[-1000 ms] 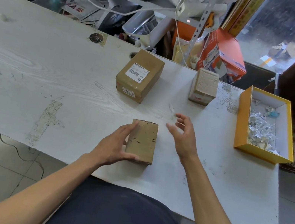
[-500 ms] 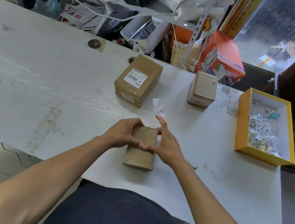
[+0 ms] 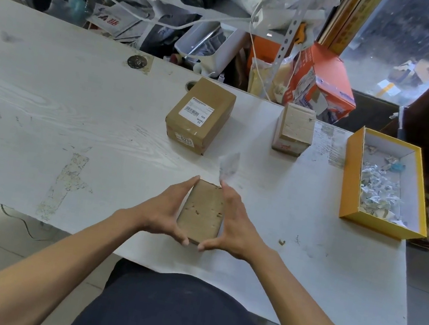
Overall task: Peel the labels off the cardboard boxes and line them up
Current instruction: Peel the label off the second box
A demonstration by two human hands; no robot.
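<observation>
Bare brown box nearest; labelled box and third box beyond.

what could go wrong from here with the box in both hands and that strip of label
1. The peeled label strip seems stuck at the right hand; it could restick to the box or drop on the table instead of the yellow tray.
2. The box, pressed by the left hand too, sits near the table's front edge and could slide off.
3. The larger box still carries labels.
</observation>
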